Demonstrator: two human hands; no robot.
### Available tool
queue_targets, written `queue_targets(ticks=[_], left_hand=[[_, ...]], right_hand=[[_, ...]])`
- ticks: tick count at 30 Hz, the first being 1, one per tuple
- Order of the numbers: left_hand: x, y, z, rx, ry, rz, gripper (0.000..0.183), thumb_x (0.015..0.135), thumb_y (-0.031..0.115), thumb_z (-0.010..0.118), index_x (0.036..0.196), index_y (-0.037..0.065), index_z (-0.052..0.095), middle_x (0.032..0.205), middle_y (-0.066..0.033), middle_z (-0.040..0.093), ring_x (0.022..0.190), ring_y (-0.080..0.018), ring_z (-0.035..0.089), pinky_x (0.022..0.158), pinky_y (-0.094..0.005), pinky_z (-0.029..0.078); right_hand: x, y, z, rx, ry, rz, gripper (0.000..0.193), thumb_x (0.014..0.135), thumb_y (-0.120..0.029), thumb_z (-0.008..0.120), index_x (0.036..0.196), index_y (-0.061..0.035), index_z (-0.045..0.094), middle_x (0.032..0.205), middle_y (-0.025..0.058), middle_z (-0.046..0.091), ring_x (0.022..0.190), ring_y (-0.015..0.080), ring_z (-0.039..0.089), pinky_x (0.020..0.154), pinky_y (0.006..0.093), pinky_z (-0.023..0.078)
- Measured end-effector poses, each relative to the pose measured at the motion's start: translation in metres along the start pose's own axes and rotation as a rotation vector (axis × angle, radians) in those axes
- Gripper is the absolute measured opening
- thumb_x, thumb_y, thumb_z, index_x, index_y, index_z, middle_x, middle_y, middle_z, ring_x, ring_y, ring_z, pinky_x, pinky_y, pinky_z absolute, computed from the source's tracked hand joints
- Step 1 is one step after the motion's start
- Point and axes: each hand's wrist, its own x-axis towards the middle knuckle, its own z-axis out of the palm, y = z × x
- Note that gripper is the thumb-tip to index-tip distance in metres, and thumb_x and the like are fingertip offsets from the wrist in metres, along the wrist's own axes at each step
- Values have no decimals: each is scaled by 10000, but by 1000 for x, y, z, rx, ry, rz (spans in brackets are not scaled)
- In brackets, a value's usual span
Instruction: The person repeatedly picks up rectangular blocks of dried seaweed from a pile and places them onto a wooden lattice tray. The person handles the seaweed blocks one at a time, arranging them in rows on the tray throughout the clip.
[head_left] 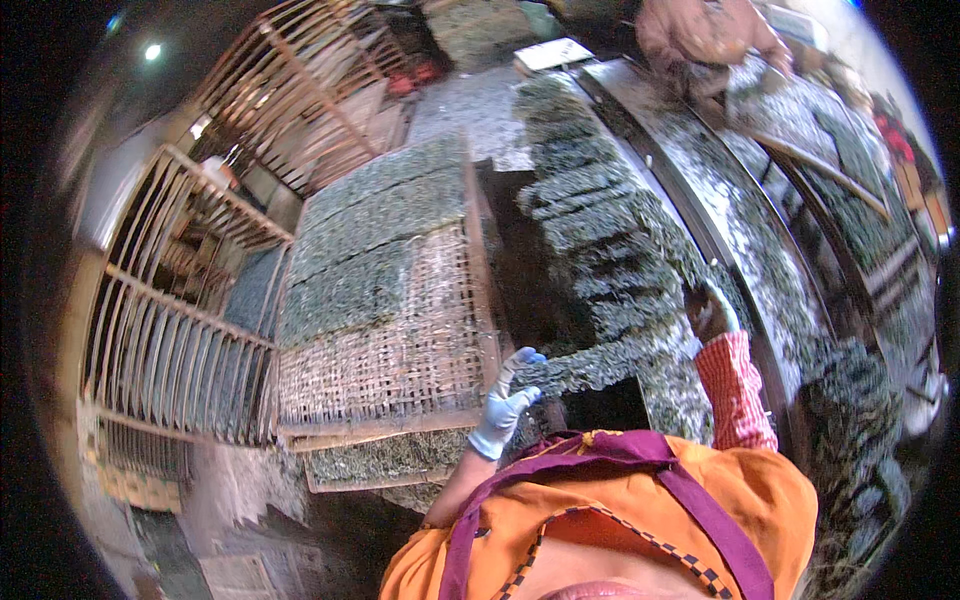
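My left hand [508, 405], in a light blue glove, pinches the left end of a strip of grey-green stringy strands [610, 366]. The strip stretches across a dark gap in front of my chest. My right hand [710, 312], dark-gloved below a red-and-white checked sleeve, is curled at the strip's right end; its fingertips are partly hidden. Beyond the strip lies a long row of similar folded strands [590, 215]. To the left, a woven lattice rack [400, 360] carries several flat bands of strands [345, 270] on its far and left parts.
Slatted wooden racks [180, 330] stand at the left and far left. A dark metal rail [715, 240] runs along the row's right side. Past it is a wet surface with scattered strands [740, 200]. Another person [710, 40] works at the far right. More strands [850, 410] lie piled at the right.
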Motion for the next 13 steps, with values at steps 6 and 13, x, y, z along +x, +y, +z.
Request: queue_targets(ticks=[6,13], left_hand=[[2,5,6,4,-7,-49,631,795,-102,532,1386,81,407,1313,-101,529,1194,-205,521,1037,-347,404],[6,10,8,16,3,-35,621,810,-95,535,1392,81,407,1342,-97,509,1224,-209,495,1056,-352,379]], right_hand=[[15,-36,0,116,115,-223,135,883,-47,586,1002,15,601,928,143,659,814,271,646,803,413,559],[22,-77,-29,-452,279,-140,483,835,-176,643,1291,-112,494,1176,83,602,992,224,582,871,420,476]])
